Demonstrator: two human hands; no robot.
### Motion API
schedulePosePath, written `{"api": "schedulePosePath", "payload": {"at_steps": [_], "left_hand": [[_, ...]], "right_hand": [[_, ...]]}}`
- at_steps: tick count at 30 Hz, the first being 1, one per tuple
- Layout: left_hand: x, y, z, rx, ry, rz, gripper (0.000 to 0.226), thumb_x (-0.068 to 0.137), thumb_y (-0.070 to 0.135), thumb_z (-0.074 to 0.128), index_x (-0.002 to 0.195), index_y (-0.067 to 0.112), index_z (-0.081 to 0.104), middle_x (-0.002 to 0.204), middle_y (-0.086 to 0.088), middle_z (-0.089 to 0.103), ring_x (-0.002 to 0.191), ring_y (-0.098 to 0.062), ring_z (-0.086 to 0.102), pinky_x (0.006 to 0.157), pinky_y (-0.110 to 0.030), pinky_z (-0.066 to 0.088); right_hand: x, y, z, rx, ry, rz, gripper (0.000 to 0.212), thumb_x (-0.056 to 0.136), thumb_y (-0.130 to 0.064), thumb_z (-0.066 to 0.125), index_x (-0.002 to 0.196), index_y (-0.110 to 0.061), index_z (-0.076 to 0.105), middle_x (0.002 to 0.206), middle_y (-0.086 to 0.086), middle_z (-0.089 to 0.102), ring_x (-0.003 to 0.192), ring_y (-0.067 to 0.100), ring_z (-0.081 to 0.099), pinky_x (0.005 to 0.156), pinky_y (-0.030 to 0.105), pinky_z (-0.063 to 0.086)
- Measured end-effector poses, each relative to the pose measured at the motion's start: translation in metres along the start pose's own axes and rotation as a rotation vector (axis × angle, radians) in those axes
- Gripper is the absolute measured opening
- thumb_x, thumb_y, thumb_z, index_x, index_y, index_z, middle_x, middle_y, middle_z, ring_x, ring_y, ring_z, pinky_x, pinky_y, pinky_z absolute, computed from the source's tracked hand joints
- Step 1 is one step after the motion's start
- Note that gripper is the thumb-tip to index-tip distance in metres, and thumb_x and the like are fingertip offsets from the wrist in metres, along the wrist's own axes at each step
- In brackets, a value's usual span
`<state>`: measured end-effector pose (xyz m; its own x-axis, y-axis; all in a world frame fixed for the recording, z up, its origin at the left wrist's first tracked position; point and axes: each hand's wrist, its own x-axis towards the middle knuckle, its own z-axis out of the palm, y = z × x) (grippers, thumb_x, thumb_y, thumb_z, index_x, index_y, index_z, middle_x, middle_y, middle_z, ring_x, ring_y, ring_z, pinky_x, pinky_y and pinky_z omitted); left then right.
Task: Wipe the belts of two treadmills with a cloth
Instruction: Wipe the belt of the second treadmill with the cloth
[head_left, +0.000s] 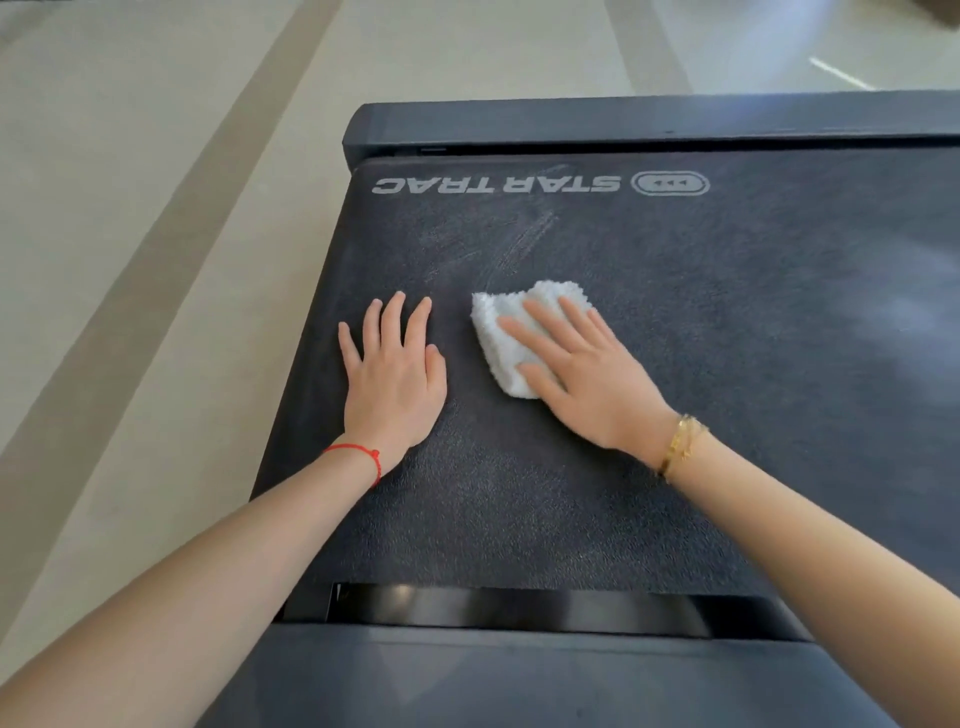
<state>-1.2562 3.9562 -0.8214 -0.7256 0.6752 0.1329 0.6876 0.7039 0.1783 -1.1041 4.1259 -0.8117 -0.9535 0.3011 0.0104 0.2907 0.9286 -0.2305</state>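
A dark textured treadmill belt (701, 364) with a white STAR TRAC logo fills the middle of the head view. A small white fluffy cloth (506, 330) lies folded on the belt. My right hand (582, 374) presses flat on the cloth with straight, spread fingers. My left hand (392, 374) rests flat on the bare belt just left of the cloth, fingers straight and holding nothing. Faint wipe streaks show on the belt beyond the cloth.
The treadmill's black rear end cap (623, 122) crosses the far edge of the belt. A dark cover (519, 675) with a glossy gap lies at the near end. Beige floor (130, 260) with darker stripes runs along the left side.
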Motion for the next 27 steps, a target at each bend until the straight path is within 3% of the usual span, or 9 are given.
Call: {"api": "schedulePosePath", "payload": {"at_steps": [4,8,13,16,22,27], "left_hand": [[0.001,0.001,-0.001,-0.023,-0.008,-0.006,0.053,0.102,0.03,0.03,0.155,0.023,0.026,0.163,-0.007,0.02,0.151,-0.029,0.012,0.12,-0.061,0.008],[-0.001,0.001,-0.002,-0.037,-0.014,0.006,0.054,0.103,0.03,0.031,0.156,0.023,0.025,0.163,-0.008,0.02,0.151,-0.03,0.012,0.12,-0.061,0.007],[-0.003,-0.001,-0.003,-0.079,-0.049,0.067,0.053,0.103,0.029,0.032,0.155,0.024,0.026,0.163,-0.006,0.021,0.151,-0.03,0.01,0.119,-0.063,0.005],[-0.005,0.002,-0.007,-0.111,-0.082,0.094,0.053,0.103,0.03,0.032,0.155,0.025,0.025,0.163,-0.005,0.019,0.152,-0.029,0.008,0.118,-0.064,0.003],[-0.005,0.036,-0.01,-0.136,-0.089,0.215,0.052,0.104,0.03,0.032,0.155,0.022,0.025,0.163,-0.005,0.02,0.152,-0.027,0.008,0.118,-0.065,0.003],[0.002,0.068,-0.006,-0.197,-0.1,0.192,0.053,0.104,0.028,0.032,0.155,0.023,0.024,0.163,-0.004,0.018,0.152,-0.026,0.006,0.118,-0.065,0.001]], "right_hand": [[-0.004,0.033,-0.014,-0.002,0.029,0.334,0.053,0.104,-0.045,0.023,0.155,-0.041,0.011,0.166,-0.002,0.007,0.152,0.031,-0.001,0.123,0.044,-0.002],[-0.034,-0.018,-0.003,-0.01,0.002,0.183,0.054,0.104,-0.043,0.024,0.156,-0.039,0.01,0.166,0.0,0.006,0.151,0.035,-0.002,0.123,0.046,-0.001],[-0.093,-0.072,0.007,0.026,-0.049,0.013,0.052,0.104,-0.047,0.023,0.155,-0.042,0.01,0.165,-0.005,0.005,0.152,0.028,-0.008,0.124,0.043,-0.002],[-0.122,-0.066,0.001,0.005,-0.031,0.078,0.052,0.103,-0.049,0.019,0.154,-0.043,0.009,0.165,-0.009,0.003,0.153,0.022,-0.007,0.124,0.039,-0.001],[-0.145,-0.017,-0.022,-0.027,0.011,0.428,0.056,0.104,-0.038,0.032,0.154,-0.041,0.009,0.165,0.001,0.01,0.152,0.03,-0.002,0.123,0.041,0.0],[-0.146,-0.064,-0.009,0.006,-0.075,0.116,0.056,0.101,-0.051,0.027,0.153,-0.048,0.009,0.163,0.003,0.012,0.152,0.032,-0.006,0.123,0.048,0.0]]}}
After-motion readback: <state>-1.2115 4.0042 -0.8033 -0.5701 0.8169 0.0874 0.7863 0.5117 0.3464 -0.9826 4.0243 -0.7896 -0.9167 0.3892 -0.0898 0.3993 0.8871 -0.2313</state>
